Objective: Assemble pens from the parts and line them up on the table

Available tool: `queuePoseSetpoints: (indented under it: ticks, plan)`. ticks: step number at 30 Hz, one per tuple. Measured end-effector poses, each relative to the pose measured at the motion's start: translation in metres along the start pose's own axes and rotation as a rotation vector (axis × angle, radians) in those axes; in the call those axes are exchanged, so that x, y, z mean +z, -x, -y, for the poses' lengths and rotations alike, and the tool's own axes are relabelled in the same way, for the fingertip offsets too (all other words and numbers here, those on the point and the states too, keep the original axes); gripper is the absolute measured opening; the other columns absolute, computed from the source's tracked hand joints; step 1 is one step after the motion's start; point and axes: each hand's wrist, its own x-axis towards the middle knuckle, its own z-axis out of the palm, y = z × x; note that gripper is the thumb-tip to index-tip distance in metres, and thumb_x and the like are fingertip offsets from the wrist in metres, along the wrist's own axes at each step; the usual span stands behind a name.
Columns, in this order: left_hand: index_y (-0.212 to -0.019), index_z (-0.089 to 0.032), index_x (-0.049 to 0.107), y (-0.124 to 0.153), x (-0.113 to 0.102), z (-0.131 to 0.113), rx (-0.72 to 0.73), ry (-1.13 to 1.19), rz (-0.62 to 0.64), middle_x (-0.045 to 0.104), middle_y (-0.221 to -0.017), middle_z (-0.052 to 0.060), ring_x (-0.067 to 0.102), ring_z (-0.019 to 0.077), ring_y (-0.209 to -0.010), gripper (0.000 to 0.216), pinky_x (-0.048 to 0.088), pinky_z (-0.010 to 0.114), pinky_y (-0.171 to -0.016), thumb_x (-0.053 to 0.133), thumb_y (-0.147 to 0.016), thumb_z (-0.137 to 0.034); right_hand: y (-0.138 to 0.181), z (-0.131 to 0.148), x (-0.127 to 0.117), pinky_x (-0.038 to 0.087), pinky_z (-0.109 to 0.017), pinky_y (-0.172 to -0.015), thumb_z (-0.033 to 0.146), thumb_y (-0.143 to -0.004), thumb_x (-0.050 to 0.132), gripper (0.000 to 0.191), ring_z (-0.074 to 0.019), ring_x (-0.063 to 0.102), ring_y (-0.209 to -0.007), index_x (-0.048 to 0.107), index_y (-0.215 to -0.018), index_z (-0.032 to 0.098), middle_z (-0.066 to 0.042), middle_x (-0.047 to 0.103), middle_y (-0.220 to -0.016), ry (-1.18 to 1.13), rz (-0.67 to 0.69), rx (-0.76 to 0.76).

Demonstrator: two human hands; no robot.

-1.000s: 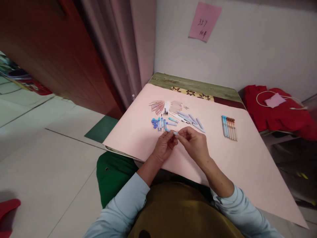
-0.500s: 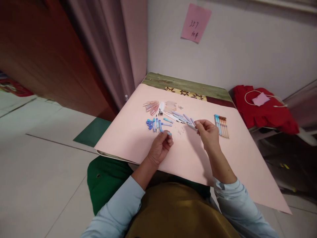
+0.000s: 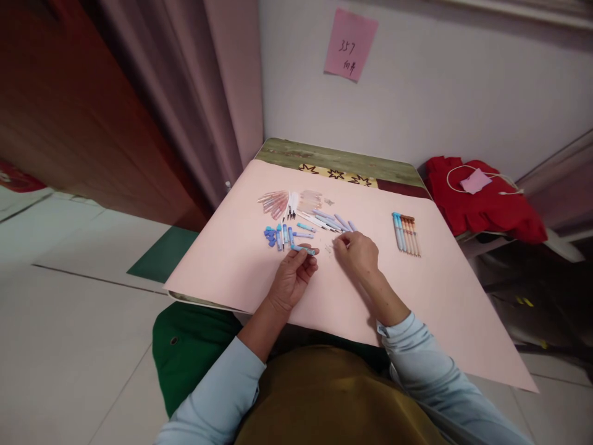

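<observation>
My left hand is closed round a light blue pen barrel, held just above the pink sheet. My right hand rests on the sheet to the right of it, fingers curled and pinched near some tiny loose parts; what they hold is too small to name. Just beyond both hands lie scattered pen parts: blue caps and short barrels, lavender barrels, white refills, pinkish tubes and clear pieces.
A row of assembled blue and orange pens lies to the right on the sheet. The green wooden table edge shows at the back. A red cloth with a white cord sits at the right. A pink note hangs on the wall.
My right hand went out to the lavender barrels on the right, then came back down near the small parts beside my left hand. The left hand kept the blue barrel. The view shifted.
</observation>
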Motion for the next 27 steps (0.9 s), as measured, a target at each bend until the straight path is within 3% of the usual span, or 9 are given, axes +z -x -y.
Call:
queuePoseSetpoints:
  ticks: [8,27]
  plan:
    - [-0.101,-0.011,0.069,-0.001,0.002,-0.002,0.002,0.005,-0.013,0.073,-0.093,0.008,0.065,0.0079,-0.068,0.026,0.057,0.017,-0.065,0.075,-0.077,-0.012,-0.008,0.003,0.006,0.037,-0.028,-0.063,0.032,-0.085,0.055,0.019,-0.0194,0.064,-0.079,0.073,-0.084,0.025,-0.002,0.074,-0.09,0.046,0.063,0.022]
    - [-0.093,-0.012,0.067,-0.005,0.002,-0.001,-0.003,0.01,-0.026,0.071,-0.086,0.006,0.063,0.0073,-0.063,0.021,0.055,0.017,-0.059,0.078,-0.075,-0.015,-0.012,-0.022,0.021,0.037,-0.029,-0.064,0.032,-0.09,0.05,0.019,-0.0208,0.062,-0.077,0.066,-0.086,0.023,-0.005,0.071,-0.089,-0.146,-0.081,-0.052]
